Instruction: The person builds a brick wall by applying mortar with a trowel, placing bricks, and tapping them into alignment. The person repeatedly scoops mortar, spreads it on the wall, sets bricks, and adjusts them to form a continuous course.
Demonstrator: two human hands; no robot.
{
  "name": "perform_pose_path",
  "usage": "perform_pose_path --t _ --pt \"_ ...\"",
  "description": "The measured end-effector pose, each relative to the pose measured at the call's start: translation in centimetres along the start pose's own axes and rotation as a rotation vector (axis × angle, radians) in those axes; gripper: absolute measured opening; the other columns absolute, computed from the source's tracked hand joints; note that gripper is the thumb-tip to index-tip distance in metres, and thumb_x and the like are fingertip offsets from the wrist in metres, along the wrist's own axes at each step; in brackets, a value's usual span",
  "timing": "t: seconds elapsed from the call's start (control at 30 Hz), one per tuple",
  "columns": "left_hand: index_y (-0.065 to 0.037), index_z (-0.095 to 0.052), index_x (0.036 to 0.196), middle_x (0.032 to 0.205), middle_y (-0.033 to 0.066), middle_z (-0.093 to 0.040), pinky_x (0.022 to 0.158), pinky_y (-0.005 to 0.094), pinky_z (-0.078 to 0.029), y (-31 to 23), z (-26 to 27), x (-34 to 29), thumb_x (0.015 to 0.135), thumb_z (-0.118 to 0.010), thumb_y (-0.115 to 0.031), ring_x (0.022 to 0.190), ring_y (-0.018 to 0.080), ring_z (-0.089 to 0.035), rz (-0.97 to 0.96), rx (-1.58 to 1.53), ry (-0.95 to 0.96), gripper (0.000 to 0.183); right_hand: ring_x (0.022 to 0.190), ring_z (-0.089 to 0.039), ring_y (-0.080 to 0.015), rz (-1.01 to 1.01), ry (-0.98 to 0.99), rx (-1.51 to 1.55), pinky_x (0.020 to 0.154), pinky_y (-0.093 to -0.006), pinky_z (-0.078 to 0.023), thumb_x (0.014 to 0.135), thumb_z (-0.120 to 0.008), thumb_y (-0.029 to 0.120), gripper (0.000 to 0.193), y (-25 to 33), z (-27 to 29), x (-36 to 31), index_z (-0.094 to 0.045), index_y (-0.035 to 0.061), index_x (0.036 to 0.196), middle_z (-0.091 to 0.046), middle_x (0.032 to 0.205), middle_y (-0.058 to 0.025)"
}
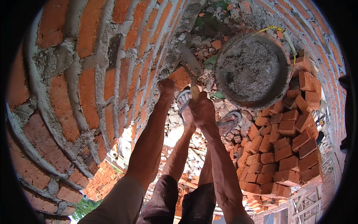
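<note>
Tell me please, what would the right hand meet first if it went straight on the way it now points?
The trowel in the right hand leads and would probably meet the brick wall on the left first; depth is unclear, so the rubble may come sooner.

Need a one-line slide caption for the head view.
Left hand gripping a brick, right hand holding a trowel, near a round tub of grey mortar and a pile of bricks.

Rubbly ground [173,124], basin [244,103] (mortar-filled), stacked bricks [282,152]
</note>
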State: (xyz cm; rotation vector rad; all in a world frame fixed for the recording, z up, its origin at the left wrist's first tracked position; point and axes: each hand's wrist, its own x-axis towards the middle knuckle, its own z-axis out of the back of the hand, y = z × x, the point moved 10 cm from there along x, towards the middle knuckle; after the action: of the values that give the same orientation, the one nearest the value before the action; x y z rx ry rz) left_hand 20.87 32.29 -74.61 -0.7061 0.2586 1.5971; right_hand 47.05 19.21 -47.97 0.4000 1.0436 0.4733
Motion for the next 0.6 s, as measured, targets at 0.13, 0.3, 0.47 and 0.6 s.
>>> perform_pose_path --t 0.13,0.3,0.47,0.6 --pt "-0.015 -0.074 0.087 0.080 0.0049 -0.072 0.059 0.0389 -0.052 -0.7 0.6 -0.5 0.102 -0.044 -0.041 0.076 0.0234 -0.071 0.075 -0.035 0.098 0.043 0.061 -0.062 -0.0317 0.339 -0.448 0.459 0.056 -0.0419 -0.049 0.094 -0.066 0.025 0.035 4.5 9.8 -6.4 -0.045 -0.0032 0.101 -0.062 0.076 -0.0206" --pt "-0.013 -0.074 0.089 0.082 0.0067 -0.072 0.061 0.0411 -0.051 -6.1 2.8 -1.8 0.104 -0.039 -0.046 0.077 0.0237 -0.070 -0.178 0.521 0.089 0.050 0.067 -0.064 -0.0227 0.368 -0.428 0.452 0.056 -0.0350 -0.051 0.091 -0.066 0.016 0.029 3.9 6.1 -3.2 -0.046 -0.0001 0.105 -0.062 0.078 -0.0133" --pt "-0.009 -0.073 0.087 0.086 0.0106 -0.072 0.069 0.0438 -0.050 -7.3 6.0 -4.4 0.096 -0.052 -0.055 0.082 0.0266 -0.069 -0.243 1.078 0.158 0.052 0.063 -0.062 -0.0379 0.230 -0.179 0.109 0.053 -0.0422 -0.049 0.091 -0.063 0.014 0.023 1.7 0.1 -0.4 -0.046 -0.0001 0.097 -0.060 0.074 -0.0206" --pt "-0.002 -0.063 0.065 0.059 0.0078 -0.059 0.052 0.0409 -0.042 -3.8 8.2 -6.8 0.083 -0.077 -0.020 0.049 0.0207 -0.045 0.119 -0.307 0.121 0.029 0.057 -0.055 -0.0240 0.241 -0.384 0.373 0.053 -0.0391 -0.045 0.093 -0.066 0.020 0.030 1.8 5.9 -6.2 -0.045 -0.0002 0.096 -0.056 0.069 -0.0158"
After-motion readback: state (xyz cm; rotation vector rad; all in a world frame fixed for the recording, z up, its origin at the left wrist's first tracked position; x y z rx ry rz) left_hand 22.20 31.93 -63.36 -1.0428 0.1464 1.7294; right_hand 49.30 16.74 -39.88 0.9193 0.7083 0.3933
